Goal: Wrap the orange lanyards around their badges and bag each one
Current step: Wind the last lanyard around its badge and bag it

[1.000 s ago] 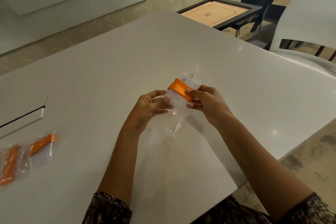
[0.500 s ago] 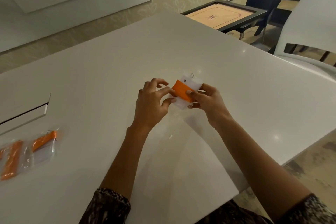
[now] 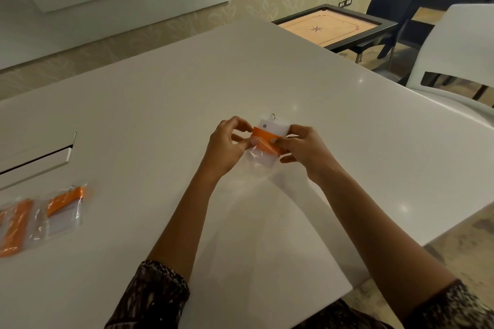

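The left hand [image 3: 227, 147] is pinching the near left edge of a clear bag [image 3: 260, 161], fingers curled together on the film. The right hand [image 3: 307, 149] is gripping the white badge [image 3: 275, 127], its thumb pressing on the orange lanyard [image 3: 263, 139] wound across the middle of the card. The badge's lower part is sitting inside the bag's mouth, while its top edge and metal ring are sticking out beyond it. Whether the bag is resting on the tabletop [image 3: 160, 104] or hanging just above it is not clear.

Bare surface is lying on every side of the hands. The tabletop's right edge is running diagonally well to the right of the right arm, with a white chair [image 3: 454, 56] beyond it. Two bagged badges [image 3: 64, 211] are lying near the left edge of view, well apart from the hands, below a raised hatch [image 3: 40, 157] in the tabletop.
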The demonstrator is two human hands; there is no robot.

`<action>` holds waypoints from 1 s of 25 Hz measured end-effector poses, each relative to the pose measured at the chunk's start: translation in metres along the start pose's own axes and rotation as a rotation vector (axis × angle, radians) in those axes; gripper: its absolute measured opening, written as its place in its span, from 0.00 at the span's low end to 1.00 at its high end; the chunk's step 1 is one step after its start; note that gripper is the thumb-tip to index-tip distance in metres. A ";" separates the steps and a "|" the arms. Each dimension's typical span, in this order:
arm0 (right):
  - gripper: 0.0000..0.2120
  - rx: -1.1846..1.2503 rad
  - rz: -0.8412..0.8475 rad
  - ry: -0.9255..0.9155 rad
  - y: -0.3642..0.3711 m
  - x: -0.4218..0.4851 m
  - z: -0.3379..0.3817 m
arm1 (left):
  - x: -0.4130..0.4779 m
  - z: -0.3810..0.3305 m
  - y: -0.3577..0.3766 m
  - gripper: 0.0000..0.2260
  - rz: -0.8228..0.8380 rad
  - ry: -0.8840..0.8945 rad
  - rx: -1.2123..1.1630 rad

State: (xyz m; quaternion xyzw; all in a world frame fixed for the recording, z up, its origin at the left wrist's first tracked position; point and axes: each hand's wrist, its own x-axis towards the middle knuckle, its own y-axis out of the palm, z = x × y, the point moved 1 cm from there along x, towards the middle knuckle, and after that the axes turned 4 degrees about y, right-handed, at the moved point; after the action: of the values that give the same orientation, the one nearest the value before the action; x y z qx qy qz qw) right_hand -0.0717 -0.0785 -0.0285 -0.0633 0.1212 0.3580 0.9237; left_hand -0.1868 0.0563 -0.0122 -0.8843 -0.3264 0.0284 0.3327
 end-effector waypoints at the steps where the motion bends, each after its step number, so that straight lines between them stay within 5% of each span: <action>1: 0.14 -0.009 0.002 0.018 -0.001 0.001 0.002 | 0.001 0.002 -0.001 0.15 0.018 -0.094 -0.022; 7: 0.11 -0.095 -0.006 0.059 0.004 0.001 0.012 | -0.002 0.004 -0.012 0.25 0.373 -0.416 -0.137; 14: 0.25 -0.189 0.106 -0.102 0.007 -0.002 0.021 | -0.001 0.016 -0.011 0.20 0.246 -0.436 -0.482; 19: 0.10 -0.354 0.082 -0.274 0.014 -0.002 0.016 | 0.000 0.012 -0.009 0.11 0.135 -0.334 -0.556; 25: 0.09 -0.540 -0.037 -0.353 0.018 -0.004 0.021 | -0.002 0.005 -0.002 0.08 0.027 -0.277 -0.544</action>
State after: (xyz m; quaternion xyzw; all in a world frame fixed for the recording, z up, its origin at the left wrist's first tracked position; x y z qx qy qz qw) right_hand -0.0829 -0.0631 -0.0081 -0.2450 -0.1415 0.3657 0.8867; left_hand -0.1904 0.0592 -0.0153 -0.9329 -0.3525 0.0645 0.0356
